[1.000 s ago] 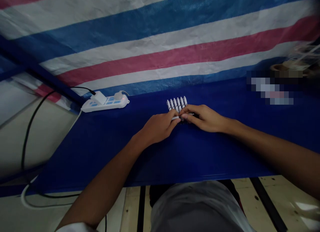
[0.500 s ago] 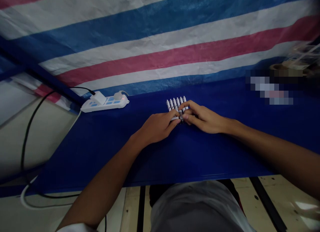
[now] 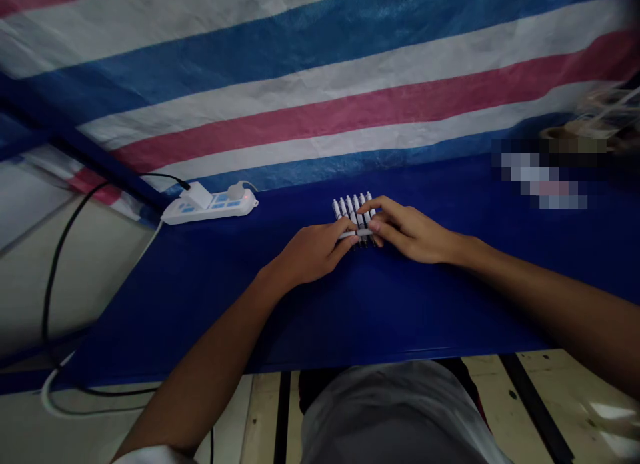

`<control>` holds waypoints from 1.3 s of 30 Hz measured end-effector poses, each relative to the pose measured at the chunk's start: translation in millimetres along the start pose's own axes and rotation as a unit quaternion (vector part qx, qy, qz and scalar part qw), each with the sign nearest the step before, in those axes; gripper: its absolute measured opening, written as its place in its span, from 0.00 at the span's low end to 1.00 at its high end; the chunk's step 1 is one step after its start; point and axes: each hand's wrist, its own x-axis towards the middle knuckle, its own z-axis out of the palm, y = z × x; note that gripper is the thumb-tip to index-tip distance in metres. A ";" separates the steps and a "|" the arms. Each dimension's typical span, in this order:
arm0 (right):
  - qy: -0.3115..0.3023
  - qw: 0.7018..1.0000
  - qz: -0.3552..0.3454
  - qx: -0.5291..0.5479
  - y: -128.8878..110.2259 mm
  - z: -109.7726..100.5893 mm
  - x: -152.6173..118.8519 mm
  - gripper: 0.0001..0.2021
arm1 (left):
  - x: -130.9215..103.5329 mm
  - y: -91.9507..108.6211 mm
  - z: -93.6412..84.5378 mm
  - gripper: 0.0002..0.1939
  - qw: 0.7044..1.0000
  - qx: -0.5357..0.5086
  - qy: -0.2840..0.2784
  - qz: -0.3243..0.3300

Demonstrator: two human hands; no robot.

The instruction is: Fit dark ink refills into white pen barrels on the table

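Note:
Between my two hands a white pen (image 3: pixel 365 232) lies level, running from left to right. Its left part is pinched by the thumb and forefinger of my left hand (image 3: pixel 315 252). My right hand (image 3: pixel 413 234) closes thumb and fingers on the right end, with its forefinger reaching forward over the other pens. Just behind the held pen, several white pens (image 3: pixel 349 203) lie side by side in a row, clip ends away from me. My fingers cover parts of that row, and dark tips show below the held pen.
The blue tabletop (image 3: pixel 320 317) spreads around my hands. At the back left stands a white power strip (image 3: pixel 213 207) with plugs and a black cable (image 3: pixel 55 264). A striped sheet (image 3: pixel 320 111) hangs behind the table. Blurred items (image 3: pixel 545 177) sit at the back right.
The piece at my right fingertips has turned from upright to level, in line with the part in my left hand. My right hand has shifted slightly; the row of pens stays put.

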 end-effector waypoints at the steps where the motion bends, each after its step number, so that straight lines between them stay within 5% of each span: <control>1: 0.000 1.000 -0.001 -0.003 0.3 -0.1 -0.1 0.15 | 0.0 -0.2 0.0 0.12 1.000 -0.002 -0.001 0.001; 17: -0.023 0.998 -0.017 -0.050 -1.6 -1.0 0.4 0.15 | -0.4 -6.8 1.4 0.13 1.000 -0.012 0.007 0.019; 22: -0.009 0.998 -0.035 -0.046 -5.4 -1.6 2.3 0.15 | 1.0 -9.8 1.2 0.15 0.998 -0.018 0.062 0.025; 25: 0.004 0.999 -0.028 -0.039 -3.8 -2.4 1.8 0.15 | 2.3 -13.7 -2.5 0.13 0.989 -0.113 0.092 0.004; 29: 0.002 1.000 -0.007 -0.022 0.5 -3.6 -0.1 0.16 | 5.8 -22.9 -8.6 0.09 0.944 -0.284 0.156 -0.067; 34: -0.014 1.000 0.001 0.001 -1.3 0.9 -1.5 0.21 | 13.3 -26.6 -2.8 0.23 0.825 -0.491 0.251 -0.118; 39: 0.001 1.000 0.007 -0.013 -0.7 2.8 -1.2 0.26 | 17.5 -30.9 5.7 0.29 0.774 -0.527 0.327 -0.125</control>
